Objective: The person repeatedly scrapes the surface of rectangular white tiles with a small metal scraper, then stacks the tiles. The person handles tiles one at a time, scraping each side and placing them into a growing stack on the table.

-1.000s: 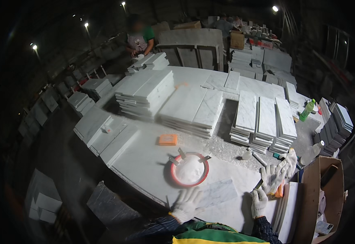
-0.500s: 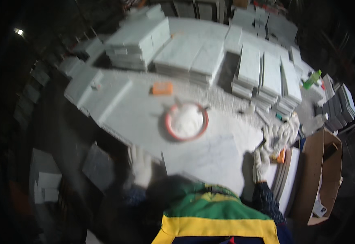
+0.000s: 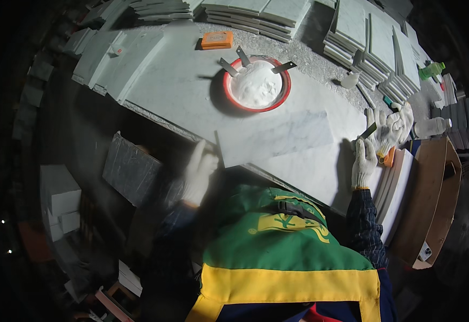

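My left hand [image 3: 198,174], in a white knitted glove, is at the near table edge, beside the left end of a grey-veined marble slab [image 3: 283,138]. Its fingers are stretched out and hold nothing visible. My right hand [image 3: 364,167], gloved likewise, is closed on a small flat metal scraper [image 3: 368,131] whose blade sticks up past the fingers. Spare white gloves [image 3: 393,126] lie in a heap just beyond it. Past the slab stands a red-rimmed bowl [image 3: 286,96] of white paste, with several similar scrapers [image 3: 284,67] at its rim.
An orange box [image 3: 217,40] lies beyond the bowl. Stacks of stone tiles [image 3: 350,27] line the far side. At right are a clear bottle [image 3: 432,127], a green bottle [image 3: 431,70] and a cardboard box [image 3: 433,198]. A grey block [image 3: 131,169] stands below the table's left edge.
The view has tilted down, so the bowl and tiles appear higher. My left hand has shifted slightly relative to the slab's left end. My right hand stays beside the glove heap.
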`<state>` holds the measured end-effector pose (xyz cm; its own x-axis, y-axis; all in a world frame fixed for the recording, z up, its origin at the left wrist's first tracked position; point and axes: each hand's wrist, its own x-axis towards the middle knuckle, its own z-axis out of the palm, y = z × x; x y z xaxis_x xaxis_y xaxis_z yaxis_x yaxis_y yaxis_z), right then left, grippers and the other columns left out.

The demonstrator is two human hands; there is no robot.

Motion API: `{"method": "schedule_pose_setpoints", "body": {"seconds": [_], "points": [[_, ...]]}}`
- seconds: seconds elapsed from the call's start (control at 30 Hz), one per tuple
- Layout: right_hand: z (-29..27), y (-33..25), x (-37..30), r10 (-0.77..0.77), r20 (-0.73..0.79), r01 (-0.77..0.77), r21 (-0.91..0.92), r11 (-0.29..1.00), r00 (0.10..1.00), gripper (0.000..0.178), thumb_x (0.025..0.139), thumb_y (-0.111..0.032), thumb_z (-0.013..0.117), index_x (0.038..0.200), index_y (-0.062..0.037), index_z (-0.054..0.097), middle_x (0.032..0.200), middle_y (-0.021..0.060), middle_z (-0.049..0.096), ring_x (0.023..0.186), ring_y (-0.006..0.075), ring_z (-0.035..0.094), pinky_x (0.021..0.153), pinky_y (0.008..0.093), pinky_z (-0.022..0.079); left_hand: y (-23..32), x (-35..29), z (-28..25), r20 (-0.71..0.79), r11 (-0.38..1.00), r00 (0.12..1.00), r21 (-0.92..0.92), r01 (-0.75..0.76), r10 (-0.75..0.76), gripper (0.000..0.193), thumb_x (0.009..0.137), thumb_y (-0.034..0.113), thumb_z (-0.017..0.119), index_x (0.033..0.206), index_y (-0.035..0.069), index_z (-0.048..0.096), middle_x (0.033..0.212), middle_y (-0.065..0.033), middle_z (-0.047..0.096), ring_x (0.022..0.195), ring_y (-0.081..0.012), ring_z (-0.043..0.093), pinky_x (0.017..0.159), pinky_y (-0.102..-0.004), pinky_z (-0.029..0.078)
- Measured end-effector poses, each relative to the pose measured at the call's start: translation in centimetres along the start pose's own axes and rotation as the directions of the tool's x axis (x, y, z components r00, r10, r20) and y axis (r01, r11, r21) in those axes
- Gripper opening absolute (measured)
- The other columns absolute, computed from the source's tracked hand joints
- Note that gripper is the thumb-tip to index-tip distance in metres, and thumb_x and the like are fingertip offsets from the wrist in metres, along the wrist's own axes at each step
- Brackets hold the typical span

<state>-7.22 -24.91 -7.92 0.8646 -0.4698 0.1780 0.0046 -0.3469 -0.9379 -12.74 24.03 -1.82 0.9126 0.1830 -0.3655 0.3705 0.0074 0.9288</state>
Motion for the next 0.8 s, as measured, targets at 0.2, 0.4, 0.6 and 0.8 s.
{"method": "schedule_pose_setpoints", "body": {"seconds": [0.2, 0.4, 0.6, 0.8], "points": [[0.0, -0.1, 0.0, 0.012, 0.016, -0.012, -0.014, 1.0, 1.0, 0.022, 0.108, -0.016, 0.066, 0.115, 0.0037, 0.071, 0.098, 0.0038, 0.073, 0.088, 0.0104, 0.065, 0.082, 0.0265, 0.053, 1.6, 0.0, 1.8, 0.004, 0.991, 0.993, -0.071, 0.118, -0.118, 0.072, 0.106, 0.018, 0.063, 0.169, 0.015, 0.029, 0.123, -0.0085, 0.065, 0.105, -0.0172, 0.067, 0.09, -0.0378, 0.059], [0.2, -0.6, -0.2, -0.021, 0.024, 0.02, 0.056, 0.998, 0.999, 0.024, 0.107, -0.016, 0.067, 0.117, 0.0047, 0.072, 0.099, 0.0055, 0.076, 0.09, 0.0107, 0.068, 0.083, 0.0265, 0.055, 3.2, -0.6, 3.3, -0.042, 0.976, 0.98, -0.111, 0.186, -0.192, 0.083, 0.098, 0.003, 0.07, 0.169, 0.015, 0.027, 0.125, -0.0105, 0.064, 0.105, -0.0154, 0.066, 0.085, -0.0328, 0.059], [0.4, -0.8, -0.1, -0.004, 0.002, 0.004, -0.051, 0.999, 1.0, 0.024, 0.106, -0.015, 0.068, 0.119, 0.0044, 0.073, 0.101, 0.0076, 0.077, 0.093, 0.0124, 0.07, 0.086, 0.0274, 0.056, 3.1, 0.0, 4.2, 0.054, 0.986, 0.995, -0.141, 0.089, -0.082, 0.063, 0.098, -0.001, 0.068, 0.157, 0.004, 0.049, 0.125, -0.0028, 0.069, 0.098, -0.008, 0.065, 0.078, -0.0224, 0.052], [0.6, -1.8, -0.3, -0.058, -0.01, 0.057, -0.084, 0.995, 0.998, 0.025, 0.104, -0.018, 0.069, 0.116, 0.0048, 0.074, 0.101, 0.0121, 0.078, 0.094, 0.0174, 0.071, 0.087, 0.031, 0.056, 4.5, 0.3, 2.5, 0.037, 0.985, 0.998, -0.165, 0.056, -0.05, 0.058, 0.101, -0.001, 0.063, 0.158, 0.003, 0.05, 0.132, -0.0011, 0.068, 0.1, -0.0054, 0.063, 0.08, -0.0209, 0.049]]}}
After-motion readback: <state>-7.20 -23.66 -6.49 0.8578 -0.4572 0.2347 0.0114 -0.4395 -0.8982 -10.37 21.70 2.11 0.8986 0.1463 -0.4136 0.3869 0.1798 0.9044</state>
